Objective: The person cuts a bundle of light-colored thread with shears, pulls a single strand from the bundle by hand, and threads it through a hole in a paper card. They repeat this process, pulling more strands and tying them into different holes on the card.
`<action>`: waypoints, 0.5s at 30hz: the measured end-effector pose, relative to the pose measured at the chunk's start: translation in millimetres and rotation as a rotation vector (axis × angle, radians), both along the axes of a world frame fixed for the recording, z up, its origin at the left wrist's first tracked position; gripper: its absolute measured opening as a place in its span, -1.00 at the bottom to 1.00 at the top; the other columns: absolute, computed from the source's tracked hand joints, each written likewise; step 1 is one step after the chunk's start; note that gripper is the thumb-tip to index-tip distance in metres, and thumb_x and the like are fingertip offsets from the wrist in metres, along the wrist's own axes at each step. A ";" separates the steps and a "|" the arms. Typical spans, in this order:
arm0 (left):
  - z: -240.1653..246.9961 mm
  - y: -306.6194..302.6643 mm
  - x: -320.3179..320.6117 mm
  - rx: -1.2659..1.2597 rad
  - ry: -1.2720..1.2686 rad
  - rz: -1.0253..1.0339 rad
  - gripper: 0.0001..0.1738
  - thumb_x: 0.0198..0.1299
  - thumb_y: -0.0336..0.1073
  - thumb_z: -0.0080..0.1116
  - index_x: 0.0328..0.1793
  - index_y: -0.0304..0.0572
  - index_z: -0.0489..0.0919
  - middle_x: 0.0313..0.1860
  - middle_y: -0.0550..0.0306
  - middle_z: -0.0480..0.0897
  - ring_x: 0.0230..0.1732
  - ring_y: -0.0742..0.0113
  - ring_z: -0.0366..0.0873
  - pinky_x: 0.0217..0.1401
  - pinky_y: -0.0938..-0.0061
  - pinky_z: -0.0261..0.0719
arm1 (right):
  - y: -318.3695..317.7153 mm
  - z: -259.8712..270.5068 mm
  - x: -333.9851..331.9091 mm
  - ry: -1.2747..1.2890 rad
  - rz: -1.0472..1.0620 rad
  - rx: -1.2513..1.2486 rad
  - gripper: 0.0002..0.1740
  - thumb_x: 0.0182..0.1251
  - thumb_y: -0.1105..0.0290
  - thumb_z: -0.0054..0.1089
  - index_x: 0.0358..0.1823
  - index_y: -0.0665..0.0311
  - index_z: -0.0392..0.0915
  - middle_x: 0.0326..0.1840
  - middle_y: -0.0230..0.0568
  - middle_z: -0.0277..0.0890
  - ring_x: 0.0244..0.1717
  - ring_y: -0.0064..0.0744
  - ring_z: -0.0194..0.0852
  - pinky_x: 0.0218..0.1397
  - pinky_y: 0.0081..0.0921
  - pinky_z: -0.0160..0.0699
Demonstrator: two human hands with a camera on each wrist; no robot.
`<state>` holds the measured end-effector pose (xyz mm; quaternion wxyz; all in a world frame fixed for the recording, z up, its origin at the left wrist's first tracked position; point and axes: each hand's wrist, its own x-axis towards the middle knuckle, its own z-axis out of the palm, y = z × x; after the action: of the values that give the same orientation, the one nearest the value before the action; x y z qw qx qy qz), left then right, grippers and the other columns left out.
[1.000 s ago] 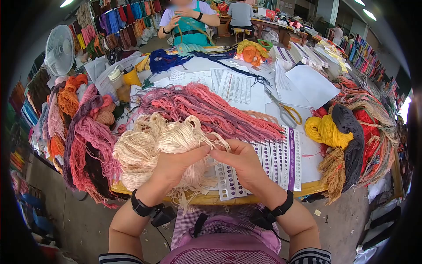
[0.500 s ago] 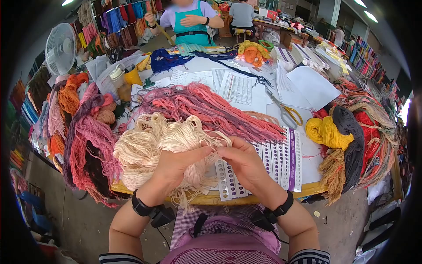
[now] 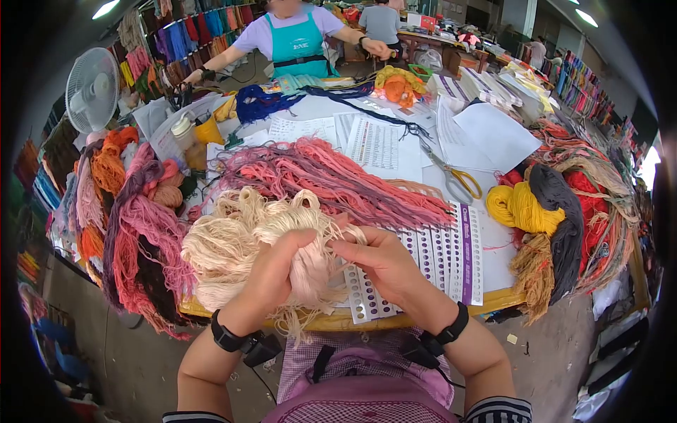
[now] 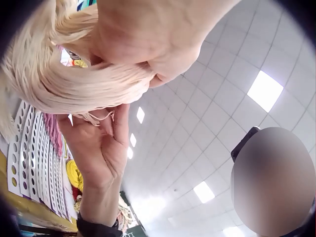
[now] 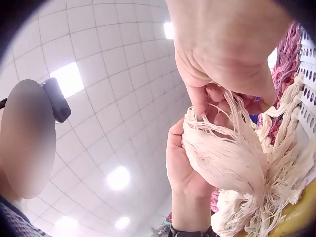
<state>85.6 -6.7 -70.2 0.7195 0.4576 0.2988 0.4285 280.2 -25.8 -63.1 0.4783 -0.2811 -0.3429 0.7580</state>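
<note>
A thick cream skein of thread [image 3: 285, 218] lies bunched at the table's front edge in the head view. My left hand [image 3: 278, 264] grips a hank of it, fingers behind the strands and thumb along the near side. Just to the right, my right hand [image 3: 384, 264] pinches a few loose strands between thumb and fingers. In the right wrist view the loose strands [image 5: 232, 106] run up from the hank into the right hand's fingers. From the left wrist the hank [image 4: 74, 89] shows as a smooth bend of thread across the left palm.
Perforated white thread cards [image 3: 423, 261] lie beside the right hand. Pink and purple threads [image 3: 317, 169] spread behind the skein. Scissors [image 3: 458, 180] and printed sheets [image 3: 377, 144] lie farther back. Coloured skeins [image 3: 525, 208] flank both sides. A person [image 3: 296, 42] stands across the table.
My left thumb has lifted away from the right fingertips, while both hands stay at the cream skein. The person opposite has spread both arms wide.
</note>
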 end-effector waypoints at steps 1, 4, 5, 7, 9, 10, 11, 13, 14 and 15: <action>-3.0 0.5 -3.0 0.023 0.039 0.012 -0.40 0.41 -0.16 -0.17 0.42 -0.49 0.23 0.35 -0.12 0.41 0.24 0.16 0.49 0.30 0.32 0.45 | 0.0 -1.7 0.4 -0.001 0.004 -0.001 -0.80 0.21 0.48 0.34 -0.14 0.37 0.64 -0.25 -0.33 0.62 -0.20 -0.57 0.54 -0.03 -0.56 0.47; 20.7 -8.3 7.9 -0.080 0.027 0.154 -0.68 0.25 -0.37 0.18 0.08 -0.42 0.56 -0.02 0.03 0.66 0.00 0.38 0.60 0.06 0.48 0.57 | 0.2 -8.3 2.4 -0.066 -0.016 0.090 -0.79 0.24 0.44 0.33 -0.13 0.38 0.65 -0.19 -0.29 0.63 -0.21 -0.61 0.55 -0.12 -0.60 0.53; 22.3 -10.1 10.7 -0.081 0.027 0.154 -0.68 0.25 -0.37 0.18 0.08 -0.42 0.56 -0.02 0.03 0.66 0.00 0.38 0.60 0.06 0.48 0.57 | 0.2 -9.2 3.3 -0.065 -0.021 0.090 -0.79 0.23 0.45 0.34 -0.14 0.39 0.65 -0.17 -0.30 0.63 -0.18 -0.60 0.55 -0.10 -0.59 0.53; 23.5 -12.6 13.5 0.078 0.102 0.220 -0.66 0.15 -0.40 0.30 0.03 -0.39 0.59 -0.09 0.05 0.67 -0.06 0.38 0.62 -0.04 0.50 0.59 | -0.8 -10.1 3.3 -0.063 -0.025 0.088 -0.79 0.21 0.45 0.35 -0.15 0.39 0.66 -0.16 -0.31 0.63 -0.14 -0.59 0.55 -0.09 -0.58 0.52; 18.0 -9.4 12.1 0.063 0.088 0.211 -0.65 0.14 -0.39 0.31 0.04 -0.39 0.59 -0.09 0.05 0.68 -0.07 0.37 0.63 -0.06 0.51 0.60 | -1.9 -10.3 2.5 -0.101 -0.063 0.112 -0.76 0.24 0.42 0.32 -0.11 0.39 0.64 -0.13 -0.30 0.62 -0.09 -0.55 0.54 0.03 -0.53 0.47; 16.3 -8.1 11.4 0.049 0.074 0.201 -0.64 0.14 -0.38 0.31 0.05 -0.40 0.59 -0.09 0.05 0.68 -0.08 0.36 0.63 -0.08 0.52 0.61 | -1.5 -10.4 2.3 -0.101 -0.062 0.112 -0.76 0.24 0.42 0.32 -0.11 0.39 0.64 -0.13 -0.30 0.62 -0.09 -0.55 0.54 0.03 -0.53 0.47; 18.7 -8.3 11.1 0.050 0.074 0.202 -0.64 0.14 -0.38 0.31 0.05 -0.40 0.59 -0.09 0.05 0.68 -0.08 0.36 0.63 -0.08 0.52 0.61 | -0.9 -10.8 2.2 -0.044 -0.091 0.065 -0.74 0.27 0.40 0.29 -0.06 0.38 0.62 -0.11 -0.29 0.62 -0.07 -0.53 0.53 0.08 -0.52 0.43; 26.0 -9.0 10.3 -0.211 0.042 0.193 -0.63 0.23 -0.32 0.22 0.11 -0.40 0.56 -0.03 0.01 0.66 -0.05 0.31 0.63 0.02 0.45 0.60 | 2.2 -13.2 3.9 0.014 -0.120 0.017 -0.71 0.29 0.39 0.26 -0.01 0.38 0.60 -0.09 -0.29 0.61 -0.06 -0.52 0.52 0.13 -0.51 0.38; 25.0 -7.4 8.7 -0.211 0.043 0.192 -0.63 0.23 -0.32 0.22 0.11 -0.40 0.56 -0.03 0.01 0.66 -0.05 0.31 0.63 0.02 0.45 0.60 | 5.9 -16.1 7.8 0.127 -0.069 0.018 -0.68 0.30 0.39 0.23 0.03 0.38 0.57 -0.10 -0.28 0.61 -0.08 -0.51 0.53 0.15 -0.51 0.36; 22.7 -4.9 6.2 -0.272 -0.093 0.126 -0.61 0.29 -0.27 0.14 0.14 -0.40 0.54 0.03 0.00 0.63 -0.01 0.29 0.61 0.07 0.41 0.58 | 8.4 -17.9 10.1 0.240 -0.020 0.019 -0.66 0.32 0.38 0.20 0.07 0.38 0.54 -0.10 -0.27 0.61 -0.10 -0.49 0.54 0.17 -0.51 0.33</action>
<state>91.8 -11.6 -47.5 0.7596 0.3161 0.3483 0.4491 290.4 -17.4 -81.0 0.5259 -0.1875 -0.2874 0.7782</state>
